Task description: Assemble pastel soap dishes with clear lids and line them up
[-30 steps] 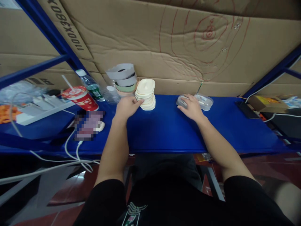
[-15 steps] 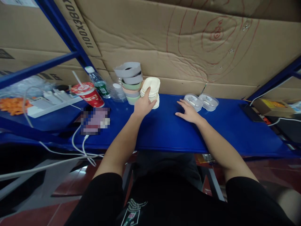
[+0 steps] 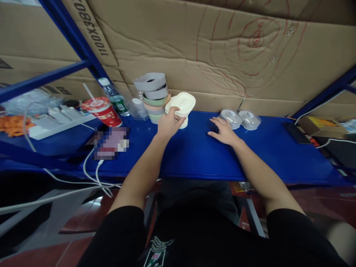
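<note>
My left hand (image 3: 168, 124) pinches the edge of a cream lid (image 3: 185, 103), tilted over a stack of similar cream lids (image 3: 171, 102). Right behind these, grey, green and pink containers (image 3: 154, 100) are piled up against the cardboard. My right hand (image 3: 224, 132) is over the blue table (image 3: 200, 155) with its fingers apart and nothing in it. Just beyond its fingertips are two clear rounded containers (image 3: 231, 118) side by side, the nearer one close to the fingers.
At the left are a red cup (image 3: 104, 111) with a straw, a water bottle (image 3: 116, 99), a blurred-out item (image 3: 111, 142) with a white cable, and a power strip (image 3: 55, 126). A cardboard wall (image 3: 172, 48) stands behind. An open box (image 3: 322, 126) sits far right.
My left hand has lifted one lid from the top of the stack and shifted it slightly right. My right hand has hardly moved.
</note>
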### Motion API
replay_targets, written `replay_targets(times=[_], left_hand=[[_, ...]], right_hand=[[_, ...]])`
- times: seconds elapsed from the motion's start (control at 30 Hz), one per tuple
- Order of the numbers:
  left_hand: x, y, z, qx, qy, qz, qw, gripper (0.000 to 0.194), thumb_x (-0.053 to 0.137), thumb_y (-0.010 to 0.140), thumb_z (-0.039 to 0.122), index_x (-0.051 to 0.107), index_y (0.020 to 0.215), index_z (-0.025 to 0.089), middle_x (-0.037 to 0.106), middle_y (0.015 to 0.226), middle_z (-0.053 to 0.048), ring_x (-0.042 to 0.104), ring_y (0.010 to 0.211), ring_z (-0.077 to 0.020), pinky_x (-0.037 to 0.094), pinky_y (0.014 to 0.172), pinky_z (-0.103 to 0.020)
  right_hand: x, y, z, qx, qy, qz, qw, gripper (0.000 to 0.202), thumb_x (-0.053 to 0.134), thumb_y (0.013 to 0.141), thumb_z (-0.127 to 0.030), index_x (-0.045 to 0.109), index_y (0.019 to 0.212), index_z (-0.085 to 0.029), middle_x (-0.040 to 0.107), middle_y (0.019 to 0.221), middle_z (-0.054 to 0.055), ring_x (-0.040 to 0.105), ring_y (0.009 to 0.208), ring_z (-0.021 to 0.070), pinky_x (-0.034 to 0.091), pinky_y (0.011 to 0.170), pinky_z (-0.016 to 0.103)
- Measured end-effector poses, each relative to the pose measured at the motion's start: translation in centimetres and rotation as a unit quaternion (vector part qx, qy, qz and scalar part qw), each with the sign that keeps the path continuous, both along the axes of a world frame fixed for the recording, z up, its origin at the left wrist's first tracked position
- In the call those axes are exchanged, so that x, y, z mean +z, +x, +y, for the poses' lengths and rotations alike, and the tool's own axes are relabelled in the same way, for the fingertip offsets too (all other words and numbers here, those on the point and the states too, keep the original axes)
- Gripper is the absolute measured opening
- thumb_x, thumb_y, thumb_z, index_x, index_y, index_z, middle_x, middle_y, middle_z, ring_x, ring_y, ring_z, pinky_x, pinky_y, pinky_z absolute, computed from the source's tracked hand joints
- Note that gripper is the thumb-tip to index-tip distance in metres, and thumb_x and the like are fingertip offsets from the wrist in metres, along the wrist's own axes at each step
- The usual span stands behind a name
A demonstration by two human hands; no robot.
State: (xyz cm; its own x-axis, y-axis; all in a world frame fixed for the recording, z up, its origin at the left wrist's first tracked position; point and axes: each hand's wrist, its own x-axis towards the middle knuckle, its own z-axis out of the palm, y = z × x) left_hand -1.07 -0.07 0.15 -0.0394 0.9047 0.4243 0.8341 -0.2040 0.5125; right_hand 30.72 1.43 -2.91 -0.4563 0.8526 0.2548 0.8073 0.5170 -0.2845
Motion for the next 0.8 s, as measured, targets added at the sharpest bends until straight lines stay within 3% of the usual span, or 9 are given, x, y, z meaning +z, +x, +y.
replay_targets(times=[0.17,0.33,0.43,0.57,0.7,0.8], left_hand=[[0.0,0.5,-0.7,-0.079,-0.007,0.002,0.997,0.051,0.084,0.092,0.045,0.056,0.128,0.024,0.082,0.099,-0.004,0.079,0.101,-0.0268,0.054,0.088,-0.035],[0.3,1.6,-1.6,-0.196,-0.076,0.042,0.977,0.054,0.087,0.085,0.055,0.058,0.12,0.026,0.081,0.091,-0.002,0.079,0.093,-0.0264,0.053,0.086,-0.037],[0.2,2.3,-1.8,-0.242,-0.133,0.063,0.959,0.052,0.086,0.084,0.058,0.059,0.116,0.027,0.081,0.086,-0.001,0.078,0.091,-0.0267,0.052,0.083,-0.037],[-0.6,2.7,-1.4,-0.266,-0.18,0.099,0.942,0.051,0.084,0.081,0.063,0.066,0.112,0.026,0.08,0.086,-0.002,0.077,0.086,-0.027,0.051,0.075,-0.036],[-1.1,2.6,-0.9,-0.272,-0.197,0.131,0.933,0.056,0.084,0.077,0.066,0.074,0.113,0.025,0.078,0.083,-0.003,0.075,0.081,-0.0264,0.05,0.074,-0.036],[-0.4,1.8,-0.8,-0.23,-0.133,0.095,0.959,0.049,0.081,0.085,0.059,0.076,0.12,0.025,0.079,0.09,-0.004,0.075,0.089,-0.0259,0.053,0.081,-0.036]], right_hand=[[0.4,-0.2,-0.1,0.025,0.035,0.123,0.991,0.086,0.041,0.106,-0.074,0.039,0.171,-0.017,0.06,0.16,0.023,0.06,0.147,0.0382,0.047,0.124,0.06],[1.1,-0.4,0.0,-0.087,-0.027,0.213,0.973,0.084,0.006,0.111,-0.067,0.036,0.172,-0.018,0.077,0.127,0.017,0.08,0.102,0.0304,0.063,0.096,0.05],[1.3,-0.1,0.2,-0.081,-0.052,0.164,0.982,0.076,0.022,0.112,-0.065,0.053,0.16,-0.015,0.08,0.111,0.014,0.079,0.092,0.0292,0.063,0.086,0.045],[1.3,0.2,0.0,-0.012,-0.1,-0.01,0.995,0.048,0.053,0.105,-0.049,0.073,0.135,-0.018,0.084,0.107,0.012,0.078,0.099,0.0305,0.059,0.089,0.041],[1.4,-0.2,-0.4,0.001,-0.128,-0.093,0.987,0.044,0.056,0.104,-0.039,0.071,0.14,-0.02,0.084,0.108,0.009,0.079,0.1,0.0294,0.056,0.085,0.037],[1.5,-0.4,-0.6,0.002,-0.125,-0.101,0.987,0.048,0.057,0.104,-0.042,0.068,0.146,-0.021,0.084,0.114,0.01,0.079,0.102,0.0295,0.055,0.084,0.037]])
